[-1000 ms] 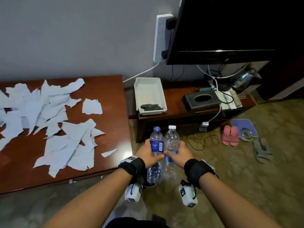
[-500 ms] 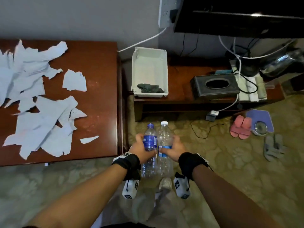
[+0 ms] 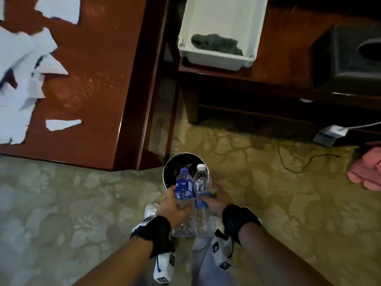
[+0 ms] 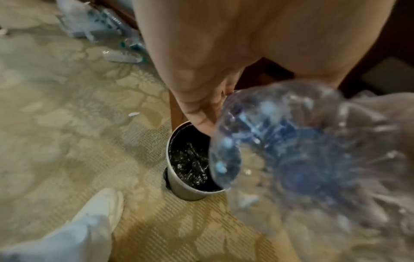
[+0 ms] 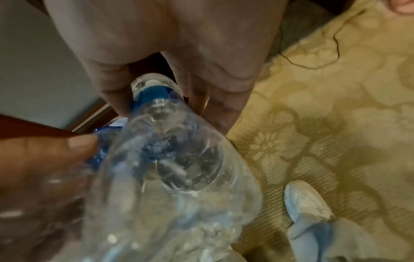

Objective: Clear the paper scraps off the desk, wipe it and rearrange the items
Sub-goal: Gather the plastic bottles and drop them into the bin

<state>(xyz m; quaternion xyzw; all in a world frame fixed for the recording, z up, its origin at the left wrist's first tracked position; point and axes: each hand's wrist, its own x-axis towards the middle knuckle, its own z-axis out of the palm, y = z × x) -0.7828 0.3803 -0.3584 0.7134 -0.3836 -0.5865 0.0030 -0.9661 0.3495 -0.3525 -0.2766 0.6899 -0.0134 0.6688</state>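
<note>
Two hands side by side, left hand (image 3: 173, 209) gripping blue-label bottle (image 3: 184, 187), right hand (image 3: 215, 202) gripping clear bottle (image 3: 203, 180), bin (image 3: 172, 165) at 12 o'clock half hidden, paper scraps (image 3: 18, 58) cut off.

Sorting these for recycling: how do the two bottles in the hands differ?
The left bottle has a blue cap, the right bottle a white one. The left bottle's label is a wide blue band; the right bottle's blue label is partly covered by the right hand. The left hand grips the left bottle, the right hand the right bottle. Both are clear plastic, held side by side over the bin.
</note>
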